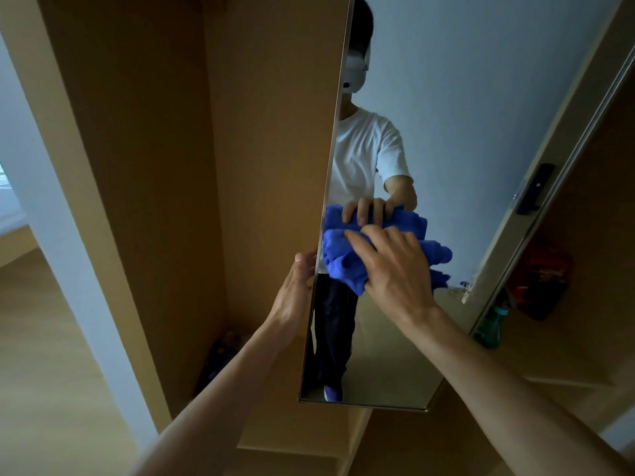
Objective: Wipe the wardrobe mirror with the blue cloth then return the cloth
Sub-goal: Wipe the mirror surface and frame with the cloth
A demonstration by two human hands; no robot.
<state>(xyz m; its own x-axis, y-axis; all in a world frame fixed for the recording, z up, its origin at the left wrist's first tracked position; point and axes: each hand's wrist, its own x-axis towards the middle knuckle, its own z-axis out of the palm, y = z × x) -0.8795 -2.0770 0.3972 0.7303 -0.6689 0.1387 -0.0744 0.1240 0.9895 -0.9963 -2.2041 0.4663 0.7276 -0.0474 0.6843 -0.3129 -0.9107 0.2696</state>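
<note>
Right fingers [357,242] lay long and slightly spread across a crumpled blue cloth [338,261], pressing it flat-handed onto the glass. The thumb was tucked at the wad's lower edge. The right hand [395,266] covered most of the cloth, with folds spilling out on both sides of the palm. The cloth sat at mid-height on the tall, metal-edged wardrobe mirror [446,97], close to its left edge.

The left hand [295,290] gripped that edge just below and left of the cloth. Its thumb tip showed on the near side; the other fingers were wrapped behind the panel, out of sight. Both forearms were bare, reaching up from the bottom of the view.

The glass reflected a person [364,149] in a white T-shirt and dark trousers. Left of the mirror the tan wooden wardrobe interior [154,149] stood open, with dark items [223,355] blurred at its bottom corner. Right of the mirror were a green spray bottle [489,326] and, above it, a red-and-black object [546,280], too blurred to identify.
</note>
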